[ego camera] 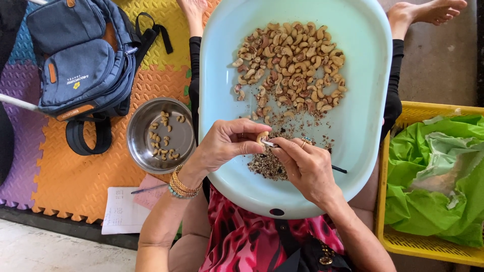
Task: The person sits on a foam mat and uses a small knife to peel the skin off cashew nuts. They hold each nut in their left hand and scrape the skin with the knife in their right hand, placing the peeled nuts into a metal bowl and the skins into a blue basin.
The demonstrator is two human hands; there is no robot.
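Cashew (261, 137) sits pinched in the left hand (227, 143), its grip closed round the nut above the near rim of the pale basin (363, 116). Right hand (305, 166) clasps a thin blade (269, 144) against it; best scrape lightly, letting skins fall on the husk pile (269, 166).

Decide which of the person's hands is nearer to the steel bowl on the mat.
Left. The left hand pinches a cashew just right of the steel bowl; the right hand, holding a small knife, lies farther right over the pale basin.

Both hands meet at centre: left (228, 143) pinching, right (302, 166) fingers curled, wrists bent.
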